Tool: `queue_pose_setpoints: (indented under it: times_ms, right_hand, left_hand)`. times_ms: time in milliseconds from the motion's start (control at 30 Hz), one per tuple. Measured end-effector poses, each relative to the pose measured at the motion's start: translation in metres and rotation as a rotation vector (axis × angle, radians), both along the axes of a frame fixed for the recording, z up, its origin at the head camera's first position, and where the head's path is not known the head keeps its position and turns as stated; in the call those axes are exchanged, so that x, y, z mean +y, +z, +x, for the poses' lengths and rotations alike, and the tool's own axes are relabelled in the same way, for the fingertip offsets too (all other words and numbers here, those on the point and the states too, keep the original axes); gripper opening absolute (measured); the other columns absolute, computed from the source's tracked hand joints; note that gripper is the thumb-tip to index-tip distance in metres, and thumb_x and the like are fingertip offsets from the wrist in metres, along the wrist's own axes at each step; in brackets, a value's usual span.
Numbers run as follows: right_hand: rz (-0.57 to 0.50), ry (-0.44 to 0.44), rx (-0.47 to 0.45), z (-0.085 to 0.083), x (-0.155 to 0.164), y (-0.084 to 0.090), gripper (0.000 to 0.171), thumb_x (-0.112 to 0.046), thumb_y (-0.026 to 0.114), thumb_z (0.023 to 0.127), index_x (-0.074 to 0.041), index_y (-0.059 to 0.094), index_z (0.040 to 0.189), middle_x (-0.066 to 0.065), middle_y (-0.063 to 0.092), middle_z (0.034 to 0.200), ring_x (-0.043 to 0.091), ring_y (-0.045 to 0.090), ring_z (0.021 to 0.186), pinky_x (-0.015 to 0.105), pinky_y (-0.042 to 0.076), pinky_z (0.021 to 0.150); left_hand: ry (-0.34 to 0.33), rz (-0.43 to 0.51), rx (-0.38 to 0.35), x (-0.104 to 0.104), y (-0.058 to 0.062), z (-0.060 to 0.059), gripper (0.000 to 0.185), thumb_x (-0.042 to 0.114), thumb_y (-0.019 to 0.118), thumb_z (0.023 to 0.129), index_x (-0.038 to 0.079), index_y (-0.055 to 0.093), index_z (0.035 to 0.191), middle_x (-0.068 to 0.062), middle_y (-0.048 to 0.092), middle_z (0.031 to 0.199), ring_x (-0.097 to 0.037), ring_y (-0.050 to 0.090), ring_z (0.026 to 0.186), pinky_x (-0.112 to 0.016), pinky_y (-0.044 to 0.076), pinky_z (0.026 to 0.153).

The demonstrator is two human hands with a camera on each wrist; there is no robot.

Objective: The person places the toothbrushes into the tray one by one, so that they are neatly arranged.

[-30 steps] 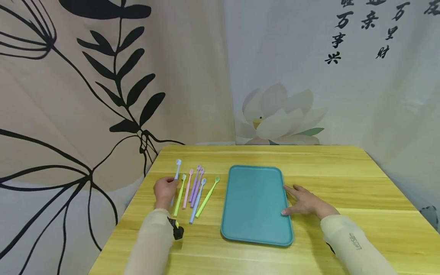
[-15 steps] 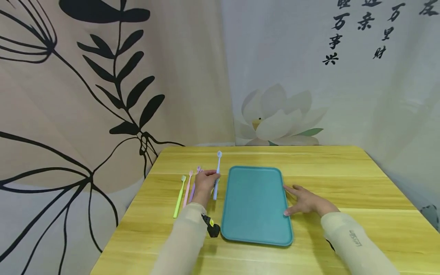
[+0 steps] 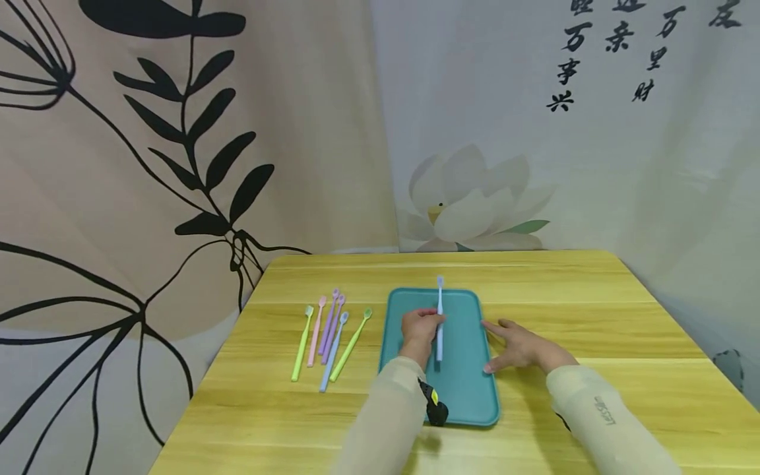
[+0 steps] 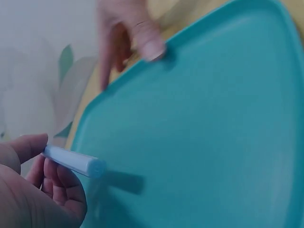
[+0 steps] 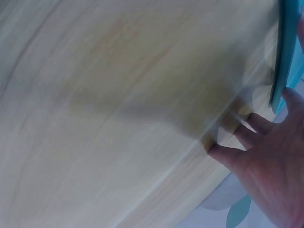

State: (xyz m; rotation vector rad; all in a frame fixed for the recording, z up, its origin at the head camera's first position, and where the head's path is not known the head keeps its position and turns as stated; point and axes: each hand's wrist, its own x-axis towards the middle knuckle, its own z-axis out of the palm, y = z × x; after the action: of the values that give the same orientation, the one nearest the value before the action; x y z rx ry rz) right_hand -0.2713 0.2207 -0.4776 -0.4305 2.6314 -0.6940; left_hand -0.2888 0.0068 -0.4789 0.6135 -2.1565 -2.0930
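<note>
Between thumb and fingers, my left hand (image 3: 419, 331) pinches a light blue toothbrush (image 3: 440, 330) above the teal tray (image 3: 469, 389). In the left wrist view the handle end of the toothbrush (image 4: 73, 160) points out over the tray, and its shadow falls on the tray's surface. My right hand (image 3: 522, 348) rests at the tray's right edge with fingers spread, thumb and index finger touching the rim. From the right wrist view, the other fingertips of the right hand (image 5: 266, 152) are by the wooden table beside the tray.
Left of the tray, several toothbrushes lie side by side on the wooden table (image 3: 249, 422): a green one (image 3: 301, 346), a pink one (image 3: 316, 333), two purple ones (image 3: 328, 323), a blue one (image 3: 334, 356) and another green one (image 3: 350, 346). A printed curtain (image 3: 332, 132) hangs behind the table.
My left hand has lifted the light blue toothbrush from the far left of the row and carried it right, over the tray. The right hand has stayed at the tray's edge.
</note>
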Motion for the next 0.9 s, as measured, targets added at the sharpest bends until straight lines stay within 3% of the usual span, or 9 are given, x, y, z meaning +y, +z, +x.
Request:
queue_pose_setpoints:
  times_ms: [133,300,567,767,900]
  right_hand:
    - [0.010,-0.007,0.012,0.000,-0.001,-0.001,0.105,-0.045,0.085,0.075,-0.007,0.029,0.156,0.039,0.016,0.152,0.060,0.021,0.136,0.071,0.027,0.103]
    - [0.019,-0.009,0.015,-0.001,-0.001,-0.004,0.105,-0.045,0.085,0.075,-0.009,0.029,0.156,0.038,0.016,0.153,0.059,0.021,0.137,0.071,0.027,0.104]
    - [0.025,-0.017,0.006,-0.005,-0.004,-0.003,0.106,-0.046,0.086,0.073,-0.011,0.030,0.156,0.037,0.016,0.154,0.059,0.020,0.138,0.070,0.026,0.105]
    - [0.032,0.011,0.026,-0.004,-0.003,0.000,0.105,-0.045,0.085,0.074,-0.009,0.030,0.156,0.039,0.017,0.153,0.059,0.021,0.137,0.070,0.027,0.105]
    - [0.032,0.011,0.025,-0.004,0.000,0.000,0.105,-0.045,0.085,0.074,-0.009,0.031,0.156,0.039,0.017,0.152,0.059,0.022,0.137,0.070,0.027,0.105]
  left_hand:
    - [0.011,-0.068,-0.017,0.026,-0.008,0.005,0.015,-0.002,0.082,0.073,0.001,0.075,0.086,-0.005,0.068,0.079,-0.020,0.063,0.074,-0.037,0.055,0.073]
    - [-0.010,-0.185,-0.035,0.043,-0.009,0.010,0.012,0.003,0.084,0.073,0.005,0.075,0.081,-0.003,0.066,0.075,-0.019,0.062,0.069,-0.035,0.055,0.068]
    - [-0.067,-0.364,-0.067,0.048,-0.009,0.009,0.011,0.006,0.084,0.075,0.006,0.073,0.078,-0.003,0.065,0.073,-0.018,0.060,0.065,-0.034,0.054,0.062]
    - [-0.089,-0.491,-0.039,0.051,-0.008,0.009,0.008,0.001,0.079,0.073,0.006,0.072,0.070,-0.002,0.063,0.065,-0.018,0.056,0.057,-0.033,0.052,0.056]
    - [-0.095,-0.522,-0.021,0.053,-0.010,0.009,0.010,0.000,0.077,0.072,0.006,0.071,0.067,-0.002,0.061,0.063,-0.017,0.054,0.055,-0.033,0.050,0.053]
